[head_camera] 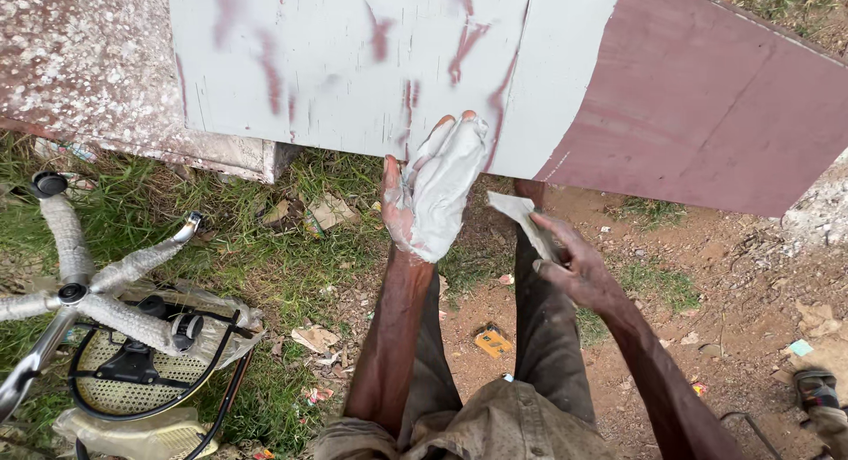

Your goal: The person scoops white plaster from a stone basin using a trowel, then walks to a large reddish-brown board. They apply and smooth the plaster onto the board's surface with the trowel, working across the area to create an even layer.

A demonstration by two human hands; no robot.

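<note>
Left hand (435, 195) is flat open, palm caked w/ grey filler, fingertips on the lower edge of the grey-coated board (353, 62). Right hand (579, 270) has its grip pinched on a small scraper card (527, 221), just beside the left. Imo load thin off the palm, keep the card low-angle, and feather over the reddish streaks (464, 40) showing thru.

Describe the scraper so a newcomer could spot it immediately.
Start at the big panel, grey on its left, maroon on its right. Below its lower edge, the right hand pinches a small flat scraper. Unlike the left hand, it is thin, angular, grey-smeared.
</note>
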